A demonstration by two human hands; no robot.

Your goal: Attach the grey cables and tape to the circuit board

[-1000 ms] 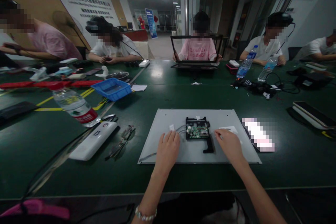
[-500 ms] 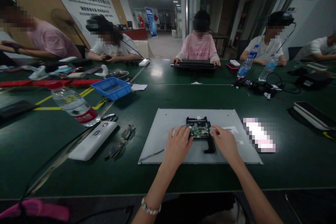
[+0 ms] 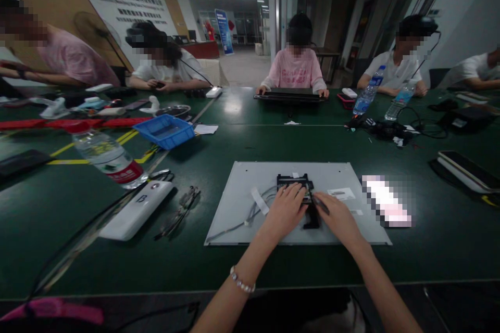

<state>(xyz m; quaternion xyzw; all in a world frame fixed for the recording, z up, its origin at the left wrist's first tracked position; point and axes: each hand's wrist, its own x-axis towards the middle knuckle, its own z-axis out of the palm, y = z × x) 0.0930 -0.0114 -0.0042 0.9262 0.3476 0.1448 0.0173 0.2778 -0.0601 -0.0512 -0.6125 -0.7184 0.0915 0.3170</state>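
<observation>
One black bracket (image 3: 311,217), on the grey panel (image 3: 241,186) at lower centre, is seemingly being positioned by the left hand (image 3: 287,209) and right hand (image 3: 338,216); whether their fingers are clamped cannot be told, and even pressure next seems called for.

My left hand (image 3: 287,209) hides the middle of the black bracket (image 3: 311,220), centre-low in frame; can't make out what's under my fingers. Dark bit at my right hand (image 3: 340,214): too small to tell what it is or whether I'm gripping it. Both my forearms run off the bottom edge. Phone screen (image 3: 386,202), right of centre, is pixelated out. Pink item (image 3: 58,311), lower left, cut by the left edge. Wall sign (image 3: 135,2) characters, upper left: illegible.
</observation>
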